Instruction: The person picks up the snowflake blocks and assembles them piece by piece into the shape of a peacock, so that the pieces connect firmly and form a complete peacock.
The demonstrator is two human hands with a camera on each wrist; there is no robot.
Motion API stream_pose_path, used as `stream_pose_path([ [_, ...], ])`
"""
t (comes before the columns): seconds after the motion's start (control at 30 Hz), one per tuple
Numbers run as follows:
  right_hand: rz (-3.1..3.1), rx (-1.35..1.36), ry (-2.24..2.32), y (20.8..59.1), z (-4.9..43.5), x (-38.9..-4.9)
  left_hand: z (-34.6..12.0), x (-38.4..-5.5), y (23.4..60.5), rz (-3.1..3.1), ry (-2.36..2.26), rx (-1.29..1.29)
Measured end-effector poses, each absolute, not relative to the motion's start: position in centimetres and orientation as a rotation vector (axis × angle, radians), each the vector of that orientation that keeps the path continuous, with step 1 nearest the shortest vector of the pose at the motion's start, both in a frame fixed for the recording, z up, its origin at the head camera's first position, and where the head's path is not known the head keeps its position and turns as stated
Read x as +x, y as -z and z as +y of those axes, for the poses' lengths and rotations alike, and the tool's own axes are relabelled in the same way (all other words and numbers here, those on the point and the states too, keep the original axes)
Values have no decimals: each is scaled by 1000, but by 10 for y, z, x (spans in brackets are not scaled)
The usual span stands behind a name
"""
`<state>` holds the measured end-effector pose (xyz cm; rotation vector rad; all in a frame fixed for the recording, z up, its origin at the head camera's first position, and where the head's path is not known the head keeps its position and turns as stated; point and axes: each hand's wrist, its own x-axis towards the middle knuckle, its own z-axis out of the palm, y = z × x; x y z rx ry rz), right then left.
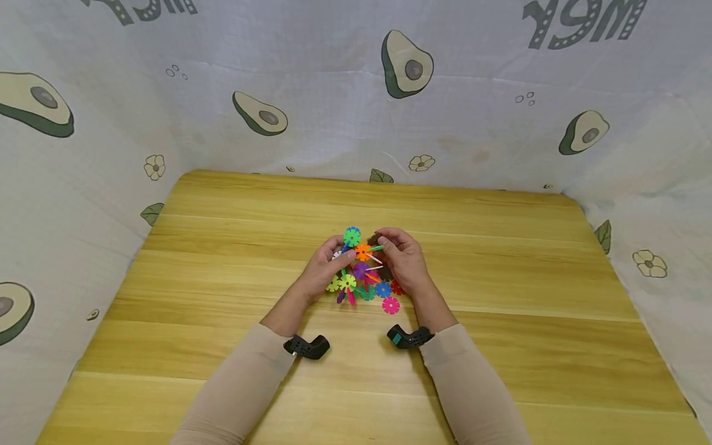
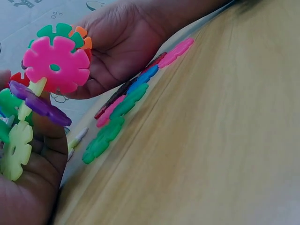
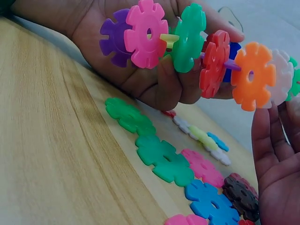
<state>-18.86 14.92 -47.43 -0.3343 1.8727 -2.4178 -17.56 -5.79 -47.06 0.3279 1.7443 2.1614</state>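
Note:
My left hand (image 1: 328, 266) grips a built-up cluster of interlocking plastic snowflake discs, its thumb across the front. In the right wrist view, a pink disc (image 3: 146, 33), a red disc (image 3: 215, 64) and an orange disc (image 3: 254, 77) stand along this chain. My right hand (image 1: 408, 259) is at the cluster's other side, thumb and fingers bent at a green disc (image 1: 376, 248) seen edge-on. White and green discs lie by its fingertips in the right wrist view. A purple disc (image 2: 40, 103) and a pale yellow disc (image 2: 16, 150) sit by the left palm.
Loose snowflake discs lie on the wooden table (image 1: 500, 371) under and between the hands, among them a pink disc (image 1: 391, 305), a blue disc (image 1: 382, 289) and a dark brown disc (image 3: 241, 197). An avocado-print cloth (image 1: 334, 111) hangs around the table's back and sides.

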Motion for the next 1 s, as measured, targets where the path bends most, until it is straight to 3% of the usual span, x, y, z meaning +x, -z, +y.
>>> stream_pose_path([
  [1.0,1924,-241,2367,473,145,-188,-57,-174,474,1750,-2096,386],
])
